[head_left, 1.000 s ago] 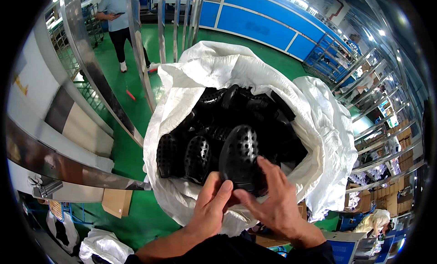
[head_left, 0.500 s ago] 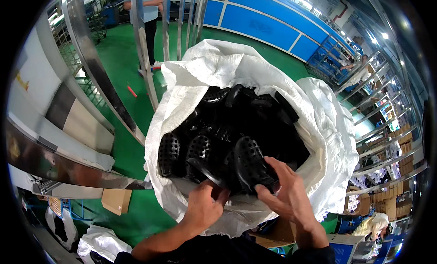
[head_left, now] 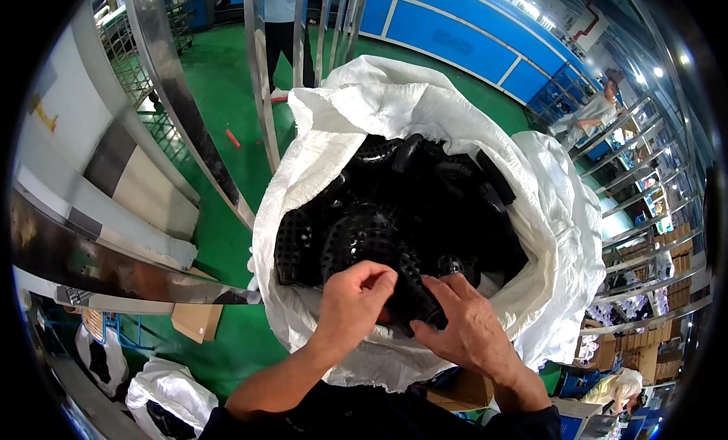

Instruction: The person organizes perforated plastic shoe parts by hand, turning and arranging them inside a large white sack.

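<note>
A big white woven sack (head_left: 322, 178) stands open in front of me, filled with black perforated shoes that look like clogs (head_left: 360, 231). My right hand (head_left: 470, 330) has its thumb and fingers closed round a black clog (head_left: 419, 294) near the sack's front rim. Just left of it, my left hand (head_left: 353, 300) is pinched shut above the front of the pile. Whatever its fingertips hold, if anything, cannot be made out. Deeper in the sack, the shoes merge into dark shadow.
Metal bars (head_left: 171, 99) rise on the left and more rails (head_left: 644, 254) run along the right. Another white sack (head_left: 557, 212) adjoins mine. A cardboard box (head_left: 462, 391) sits below the near rim. Other people stand beyond the bars (head_left: 284, 42) and at the right (head_left: 599, 114).
The right hand's clog has turned and sits lower, more upright. My left hand has risen over the near shoes, and the dark edge it held no longer shows. The view has shifted slightly.
</note>
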`<state>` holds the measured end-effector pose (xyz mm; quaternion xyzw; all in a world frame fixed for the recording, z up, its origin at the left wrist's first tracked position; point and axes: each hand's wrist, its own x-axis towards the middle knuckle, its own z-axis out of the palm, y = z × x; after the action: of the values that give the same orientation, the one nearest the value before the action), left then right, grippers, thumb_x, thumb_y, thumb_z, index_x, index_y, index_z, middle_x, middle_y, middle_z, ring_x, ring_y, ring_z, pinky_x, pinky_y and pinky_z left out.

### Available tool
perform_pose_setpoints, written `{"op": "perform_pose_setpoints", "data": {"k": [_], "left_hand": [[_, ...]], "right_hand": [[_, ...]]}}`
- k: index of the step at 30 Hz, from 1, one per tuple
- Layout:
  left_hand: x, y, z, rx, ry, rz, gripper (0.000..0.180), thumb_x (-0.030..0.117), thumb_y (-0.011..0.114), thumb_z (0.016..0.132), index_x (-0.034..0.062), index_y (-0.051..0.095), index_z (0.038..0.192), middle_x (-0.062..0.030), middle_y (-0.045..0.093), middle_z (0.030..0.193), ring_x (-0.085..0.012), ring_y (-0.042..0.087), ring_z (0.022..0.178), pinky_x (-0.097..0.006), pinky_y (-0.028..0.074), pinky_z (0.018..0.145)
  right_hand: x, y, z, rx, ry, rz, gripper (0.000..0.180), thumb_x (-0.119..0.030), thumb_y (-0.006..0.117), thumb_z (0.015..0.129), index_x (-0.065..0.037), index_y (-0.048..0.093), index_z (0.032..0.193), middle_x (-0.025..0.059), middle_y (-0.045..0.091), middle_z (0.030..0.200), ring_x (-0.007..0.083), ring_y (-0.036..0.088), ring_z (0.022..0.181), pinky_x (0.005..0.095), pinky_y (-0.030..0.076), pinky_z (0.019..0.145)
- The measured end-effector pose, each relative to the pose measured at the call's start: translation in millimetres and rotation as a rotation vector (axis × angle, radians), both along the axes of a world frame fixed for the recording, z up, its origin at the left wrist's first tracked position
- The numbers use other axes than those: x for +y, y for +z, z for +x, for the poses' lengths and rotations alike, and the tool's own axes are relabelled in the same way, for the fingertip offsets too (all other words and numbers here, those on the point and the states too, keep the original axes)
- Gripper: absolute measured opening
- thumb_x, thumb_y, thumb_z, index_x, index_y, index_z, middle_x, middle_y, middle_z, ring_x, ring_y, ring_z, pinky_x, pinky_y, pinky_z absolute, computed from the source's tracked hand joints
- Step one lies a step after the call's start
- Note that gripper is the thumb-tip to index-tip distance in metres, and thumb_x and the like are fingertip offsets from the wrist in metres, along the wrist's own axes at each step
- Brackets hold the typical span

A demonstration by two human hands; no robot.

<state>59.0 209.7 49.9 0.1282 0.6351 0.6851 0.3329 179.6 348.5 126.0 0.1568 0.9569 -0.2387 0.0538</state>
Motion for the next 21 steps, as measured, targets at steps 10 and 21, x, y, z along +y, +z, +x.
{"op": "perform_pose_setpoints", "data": {"k": [10,21], "left_hand": [[-2.4,10.1,7.4,0.758,-0.035,-0.398,0.025,0.020,0.069,0.095,0.0026,0.052,0.088,-0.0175,0.061,0.070,-0.0377,0.063,0.063,-0.045,0.049,0.056],[-81.8,42.5,-22.1,-0.226,-0.057,0.350,0.023,0.022,0.065,0.102,0.0025,0.060,0.092,-0.0028,0.063,0.074,-0.0071,0.056,0.056,-0.022,0.040,0.049]], "right_hand": [[-1.1,-6.4,10.6,0.134,0.139,0.241,0.060,-0.026,0.082,0.076,0.004,0.062,0.124,0.0205,0.063,0.112,0.0341,0.063,0.099,0.0433,0.053,0.086],[-6.3,-16.8,-5.4,0.064,0.167,0.375,0.068,-0.041,0.084,0.076,0.005,0.063,0.122,0.0162,0.061,0.113,0.0291,0.057,0.099,0.0398,0.047,0.091]]}}
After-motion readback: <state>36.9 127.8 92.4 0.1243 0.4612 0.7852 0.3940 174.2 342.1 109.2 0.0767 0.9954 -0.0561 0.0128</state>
